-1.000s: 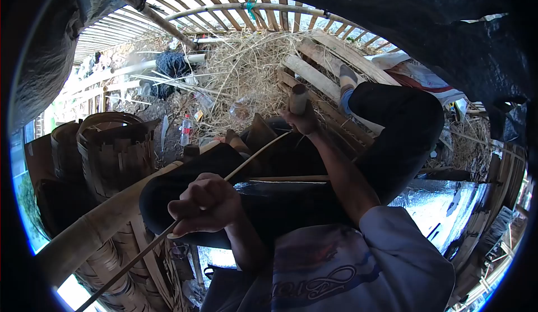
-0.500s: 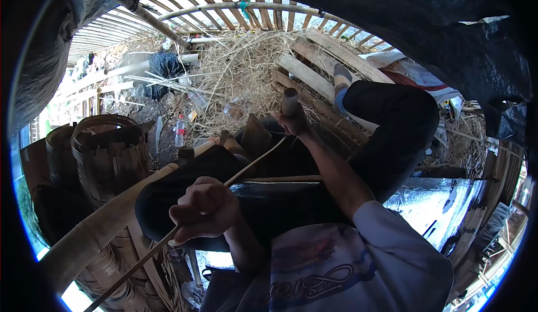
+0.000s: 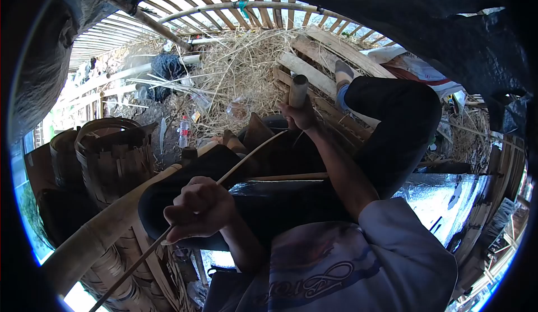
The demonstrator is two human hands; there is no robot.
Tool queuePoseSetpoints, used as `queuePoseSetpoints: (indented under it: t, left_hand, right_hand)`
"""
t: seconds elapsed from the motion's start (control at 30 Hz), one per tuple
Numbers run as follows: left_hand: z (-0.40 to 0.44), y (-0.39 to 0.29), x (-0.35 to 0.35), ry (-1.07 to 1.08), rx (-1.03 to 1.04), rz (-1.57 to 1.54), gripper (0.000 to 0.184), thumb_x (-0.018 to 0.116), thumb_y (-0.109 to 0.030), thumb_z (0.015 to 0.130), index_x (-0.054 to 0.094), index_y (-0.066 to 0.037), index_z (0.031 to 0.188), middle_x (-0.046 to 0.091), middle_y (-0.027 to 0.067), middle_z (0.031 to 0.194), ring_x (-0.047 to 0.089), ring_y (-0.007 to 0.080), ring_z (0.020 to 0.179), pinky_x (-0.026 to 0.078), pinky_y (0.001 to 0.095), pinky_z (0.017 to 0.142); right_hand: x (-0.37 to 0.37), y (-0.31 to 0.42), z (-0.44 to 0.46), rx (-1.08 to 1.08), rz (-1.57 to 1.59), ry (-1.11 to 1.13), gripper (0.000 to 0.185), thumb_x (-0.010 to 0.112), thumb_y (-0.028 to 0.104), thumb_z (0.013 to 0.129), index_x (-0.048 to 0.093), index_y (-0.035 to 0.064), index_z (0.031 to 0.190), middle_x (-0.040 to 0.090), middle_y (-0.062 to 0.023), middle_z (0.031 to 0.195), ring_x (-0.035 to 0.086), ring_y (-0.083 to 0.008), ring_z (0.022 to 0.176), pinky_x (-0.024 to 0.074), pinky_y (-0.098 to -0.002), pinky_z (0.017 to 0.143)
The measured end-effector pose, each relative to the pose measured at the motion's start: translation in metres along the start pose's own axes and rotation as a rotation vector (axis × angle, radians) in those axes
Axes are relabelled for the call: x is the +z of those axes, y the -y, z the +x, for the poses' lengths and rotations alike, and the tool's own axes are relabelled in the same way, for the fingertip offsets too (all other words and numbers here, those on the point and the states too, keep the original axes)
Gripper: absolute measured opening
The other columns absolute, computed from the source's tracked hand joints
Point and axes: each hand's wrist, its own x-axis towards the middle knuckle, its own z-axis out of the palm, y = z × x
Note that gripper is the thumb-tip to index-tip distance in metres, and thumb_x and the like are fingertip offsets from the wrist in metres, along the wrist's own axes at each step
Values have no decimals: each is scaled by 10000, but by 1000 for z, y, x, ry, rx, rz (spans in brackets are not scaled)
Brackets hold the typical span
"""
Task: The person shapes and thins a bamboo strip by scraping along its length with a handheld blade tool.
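Observation:
My left hand (image 3: 199, 208) is closed in a fist around a long thin strip (image 3: 249, 155), which looks like bamboo or cane. From the fist, one end of the strip runs down to the lower left, and the other reaches up to just below my right hand (image 3: 301, 114). That hand is wrapped round a thick cylindrical wooden handle (image 3: 299, 88) with its round butt pointing up and away. What the handle belongs to is hidden in the dark below the hand. Both of my bent legs, in dark trousers, lie around the work.
At left stand woven bamboo baskets (image 3: 115, 158) beside a thick bamboo pole (image 3: 106, 231). Straw (image 3: 246, 65) covers the ground ahead, with wooden planks (image 3: 308, 75) and a plastic bottle (image 3: 184, 131). A slatted bamboo fence (image 3: 224, 15) closes the far side; dark sheeting hangs overhead.
My left hand has shifted slightly left with the strip. My right hand has moved a little right and up the view with the handle. The view has also shifted slightly.

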Motion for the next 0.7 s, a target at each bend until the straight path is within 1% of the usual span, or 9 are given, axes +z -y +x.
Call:
queuePoseSetpoints:
  t: [0.1, 0.13, 0.2, 0.23, 0.3, 0.33, 0.43, 0.53, 0.7]
  left_hand:
    - [-5, 0, 5, 33, -7, -6, 518, 361, -580, 895, 253, -141, 642, 180, -49, 496, 128, 30, 393, 95, 210, 359]
    - [-4, 2, 5, 41, 1, -9, 517, 364, -578, 895, 254, -140, 642, 183, -47, 496, 131, 30, 394, 97, 209, 360]
    - [-3, 1, 3, 53, 3, 0, 517, 366, -575, 895, 255, -139, 643, 185, -46, 496, 133, 31, 394, 99, 209, 361]
    - [-3, 1, 2, 50, 5, -17, 515, 369, -573, 896, 258, -137, 644, 185, -46, 496, 134, 31, 395, 100, 208, 361]
    - [-5, 1, 2, 37, 7, -30, 514, 371, -571, 896, 261, -136, 645, 185, -46, 496, 135, 31, 395, 102, 208, 362]
    - [-5, 2, 4, 44, 11, -23, 513, 370, -571, 897, 263, -135, 648, 186, -46, 496, 135, 31, 395, 103, 208, 362]
    - [-5, 3, 6, 61, 2, -13, 511, 366, -570, 899, 266, -134, 652, 187, -47, 496, 136, 31, 394, 106, 208, 361]
    - [-2, 5, 6, 76, 7, -17, 507, 362, -566, 902, 266, -134, 654, 187, -47, 496, 137, 31, 394, 109, 208, 361]
    - [-5, 1, 4, 55, 6, -5, 498, 359, -559, 906, 261, -141, 656, 184, -47, 497, 136, 29, 395, 112, 204, 362]
  right_hand:
    - [5, -21, -12, -162, -155, 63, 223, 705, 134, 751, 509, 74, 662, 495, 6, 494, 467, -60, 424, 364, -244, 415]
    - [5, -27, -7, -432, -379, 65, 223, 703, 141, 754, 512, 68, 664, 505, -3, 502, 474, -59, 429, 373, -246, 419]
    - [-1, -30, -10, -486, -500, 94, 208, 684, 137, 778, 520, 52, 682, 544, -36, 553, 498, -63, 461, 392, -245, 442]
    - [-1, -19, -12, -483, -493, 93, 208, 684, 137, 778, 520, 52, 682, 544, -36, 553, 498, -63, 461, 392, -245, 442]
    - [-5, -1, -9, 62, -195, -6, 281, 723, 243, 724, 569, 20, 649, 562, -58, 542, 536, -108, 469, 411, -294, 441]
    - [1, 1, -6, -96, 154, -57, 266, 713, 209, 745, 545, 52, 610, 526, -20, 493, 480, -91, 399, 370, -277, 394]
    - [0, -8, -6, -8, 287, -41, 282, 696, 173, 766, 506, 80, 578, 496, 3, 478, 447, -64, 392, 336, -250, 383]
    - [-5, -13, -7, 91, 74, -191, 190, 648, 54, 787, 493, 67, 678, 438, 15, 508, 401, -65, 413, 325, -229, 411]
    - [-9, -8, -6, -26, 345, -77, 279, 695, 200, 750, 522, 42, 598, 541, -44, 531, 494, -102, 429, 379, -272, 420]
